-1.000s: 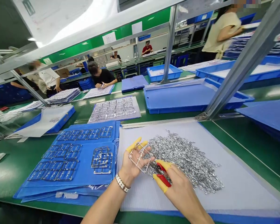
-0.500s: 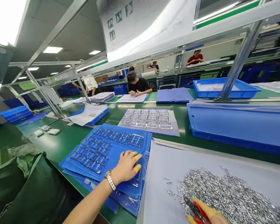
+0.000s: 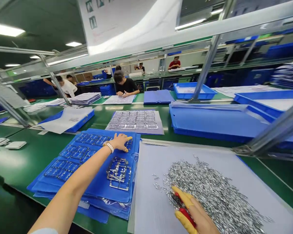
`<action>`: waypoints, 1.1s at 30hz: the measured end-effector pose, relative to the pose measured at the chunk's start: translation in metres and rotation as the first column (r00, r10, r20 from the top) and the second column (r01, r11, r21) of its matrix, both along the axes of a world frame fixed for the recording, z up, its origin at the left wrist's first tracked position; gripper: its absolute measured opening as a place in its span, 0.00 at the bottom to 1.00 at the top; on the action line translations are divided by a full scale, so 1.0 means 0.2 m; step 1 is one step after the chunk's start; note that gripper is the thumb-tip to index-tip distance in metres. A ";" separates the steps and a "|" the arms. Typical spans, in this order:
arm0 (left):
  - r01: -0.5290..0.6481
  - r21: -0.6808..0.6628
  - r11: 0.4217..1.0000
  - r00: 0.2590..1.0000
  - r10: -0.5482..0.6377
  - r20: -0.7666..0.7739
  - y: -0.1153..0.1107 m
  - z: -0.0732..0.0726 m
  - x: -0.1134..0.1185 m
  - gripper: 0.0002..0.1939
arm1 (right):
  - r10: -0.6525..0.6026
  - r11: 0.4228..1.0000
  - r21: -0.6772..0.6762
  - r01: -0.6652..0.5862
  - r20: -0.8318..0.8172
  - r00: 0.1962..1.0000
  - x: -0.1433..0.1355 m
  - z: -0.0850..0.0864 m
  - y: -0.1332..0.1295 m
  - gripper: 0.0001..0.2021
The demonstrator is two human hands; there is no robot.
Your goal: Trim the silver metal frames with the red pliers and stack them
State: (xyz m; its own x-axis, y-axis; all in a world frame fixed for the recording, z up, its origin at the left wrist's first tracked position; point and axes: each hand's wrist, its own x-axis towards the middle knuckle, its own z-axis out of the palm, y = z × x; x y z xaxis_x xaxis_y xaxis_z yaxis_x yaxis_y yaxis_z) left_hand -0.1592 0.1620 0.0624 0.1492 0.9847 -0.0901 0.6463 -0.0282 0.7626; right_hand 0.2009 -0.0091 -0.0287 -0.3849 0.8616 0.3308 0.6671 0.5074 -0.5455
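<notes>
With pliers (image 3: 187, 217) gripped in the right hand (image 3: 197, 213), a frame (image 3: 130, 145) is apparently being fetched by the left hand (image 3: 120, 142), grip unclear, gentle pinching probably needed.

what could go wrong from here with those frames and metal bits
The left arm reaches over the rows of frames and might brush some out of line. The overlapping frames near the right edge of the blue sheet could catch on one another if lifted. The red-handled tool in the right hand is at the edge of the metal bits and might scatter some.
</notes>
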 end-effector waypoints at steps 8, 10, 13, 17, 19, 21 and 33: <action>0.118 -0.039 0.992 0.816 -0.074 0.573 -0.40 0.09 0.29 0.34 | -0.139 0.989 0.052 0.138 0.020 0.990 0.02 0.03 -0.01 0.16; 0.214 -0.182 0.960 0.452 0.068 0.889 -0.53 0.06 0.45 0.34 | -0.100 0.974 0.210 0.086 0.056 0.993 -0.03 0.11 0.01 0.17; 0.362 -0.312 0.878 0.092 0.300 0.950 -0.66 -0.03 0.64 0.31 | -0.074 0.916 0.400 0.030 0.095 0.993 -0.11 0.24 0.02 0.20; 0.409 -0.370 0.834 -0.039 0.421 0.906 -0.70 -0.15 0.81 0.25 | -0.099 0.910 0.413 0.030 0.146 0.984 -0.17 0.35 -0.01 0.19; 0.399 -0.386 0.832 -0.058 0.443 0.894 -0.70 -0.20 0.85 0.22 | -0.153 0.913 0.402 0.066 0.189 0.970 -0.18 0.35 -0.01 0.20; 0.393 -0.405 0.826 -0.057 0.461 0.886 -0.70 -0.23 0.89 0.21 | -0.197 0.915 0.393 0.089 0.244 0.950 -0.18 0.32 -0.01 0.21; 0.293 -0.486 0.823 0.063 0.490 0.869 -0.71 -0.28 0.92 0.22 | -0.247 0.944 0.306 0.120 0.422 0.872 -0.19 0.30 -0.01 0.22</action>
